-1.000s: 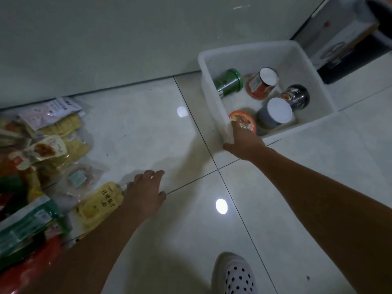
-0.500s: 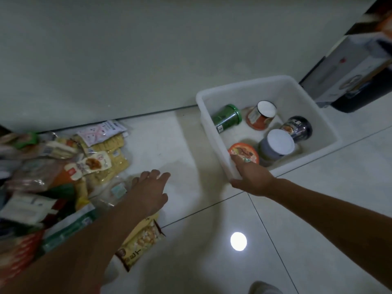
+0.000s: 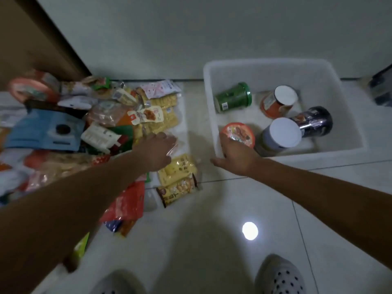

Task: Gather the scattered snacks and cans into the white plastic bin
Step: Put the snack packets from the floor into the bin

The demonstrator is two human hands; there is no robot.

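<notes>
Clear packet (image 3: 173, 144) under left fingers (image 3: 162, 137); right fingers (image 3: 226, 141) hook white bin (image 3: 265, 62).

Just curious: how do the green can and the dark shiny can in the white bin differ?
In the white bin, the green can lies near the left wall; the dark can lies further right. The green can looks matte; the dark can gleams. Both lie on their sides.

The floor (image 3: 201, 230) is glossy tile, throwing back a bright glare. The white bin (image 3: 265, 61) is matt, slightly cloudy plastic. Snack packets (image 3: 178, 168) are crinkly shiny film; the black can (image 3: 314, 122) gleams like foil.
</notes>
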